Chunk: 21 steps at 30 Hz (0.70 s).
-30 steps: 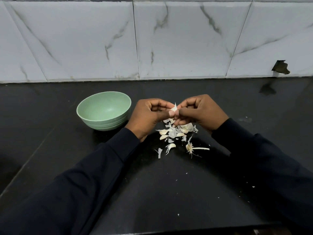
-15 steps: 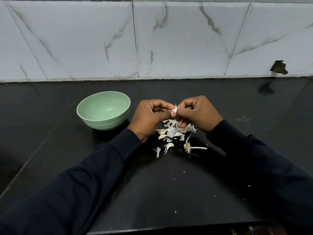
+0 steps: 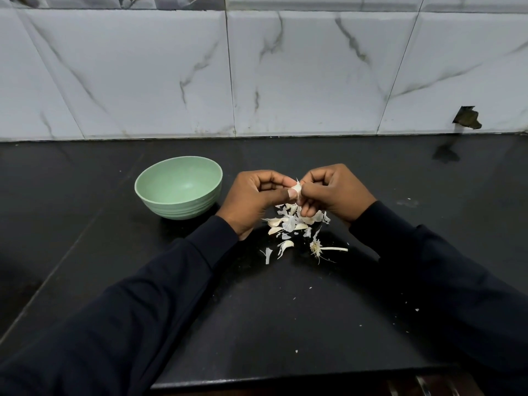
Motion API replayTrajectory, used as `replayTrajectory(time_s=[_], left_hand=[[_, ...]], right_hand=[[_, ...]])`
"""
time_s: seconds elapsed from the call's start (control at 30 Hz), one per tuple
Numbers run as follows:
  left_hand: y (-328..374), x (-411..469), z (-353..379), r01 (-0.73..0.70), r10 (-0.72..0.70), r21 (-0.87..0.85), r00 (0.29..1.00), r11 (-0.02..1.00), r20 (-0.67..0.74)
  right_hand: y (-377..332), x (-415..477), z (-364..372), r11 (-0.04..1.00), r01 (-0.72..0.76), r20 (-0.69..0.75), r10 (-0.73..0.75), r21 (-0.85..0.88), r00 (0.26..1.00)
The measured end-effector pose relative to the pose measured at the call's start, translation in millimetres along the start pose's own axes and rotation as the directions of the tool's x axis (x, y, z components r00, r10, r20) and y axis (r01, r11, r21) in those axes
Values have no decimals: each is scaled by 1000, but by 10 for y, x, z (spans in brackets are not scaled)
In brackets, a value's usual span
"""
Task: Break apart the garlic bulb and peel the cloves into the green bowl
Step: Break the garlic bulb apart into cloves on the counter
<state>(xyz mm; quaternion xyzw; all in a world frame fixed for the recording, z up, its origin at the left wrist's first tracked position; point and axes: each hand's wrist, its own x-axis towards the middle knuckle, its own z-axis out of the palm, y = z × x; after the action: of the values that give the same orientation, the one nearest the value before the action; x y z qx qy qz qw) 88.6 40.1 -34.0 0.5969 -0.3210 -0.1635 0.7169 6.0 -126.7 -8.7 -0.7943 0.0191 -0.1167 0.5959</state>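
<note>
L hand (image 3: 258, 200) & R hand (image 3: 333, 192) both pinch one garlic clove (image 3: 297, 189) above the skins and cloves (image 3: 291, 222) on the counter (image 3: 285, 310). Green bowl (image 3: 160, 178) sits just left, looks empty. Advise: hold clove firm w/ L, peel skin from tip w/ R thumbnail, then drop in bowl.

Garlic clove (image 3: 297, 187): white, papery tip pointing up, pinched between the fingertips of left hand (image 3: 257, 198) and right hand (image 3: 334, 192).
Pile of cloves and skins (image 3: 288, 222): pale, scattered flat on the black counter (image 3: 285, 310), just below the hands.
Root base with stem (image 3: 315, 248): on its side at the pile's near right edge, stem pointing right.
Green bowl (image 3: 183, 208): upright, pale green, ribbed lower wall, just left of the left hand.
</note>
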Motion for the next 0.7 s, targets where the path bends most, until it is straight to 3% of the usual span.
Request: replayTrajectory(time_s=[0.33,0.6,0.7], left_hand=[[38,19,-25,63,-60,-117,998,991,34],[58,19,-84,77,-78,-62,997,995,-19],[55,23,-84,53,-53,-4,998,999,-34]], right_hand=[[8,44,-83,999,-33,87,30,34,996],[20,12,-105,965,-16,30,25,-262,999],[14,12,-111,974,19,44,-10,-227,999]])
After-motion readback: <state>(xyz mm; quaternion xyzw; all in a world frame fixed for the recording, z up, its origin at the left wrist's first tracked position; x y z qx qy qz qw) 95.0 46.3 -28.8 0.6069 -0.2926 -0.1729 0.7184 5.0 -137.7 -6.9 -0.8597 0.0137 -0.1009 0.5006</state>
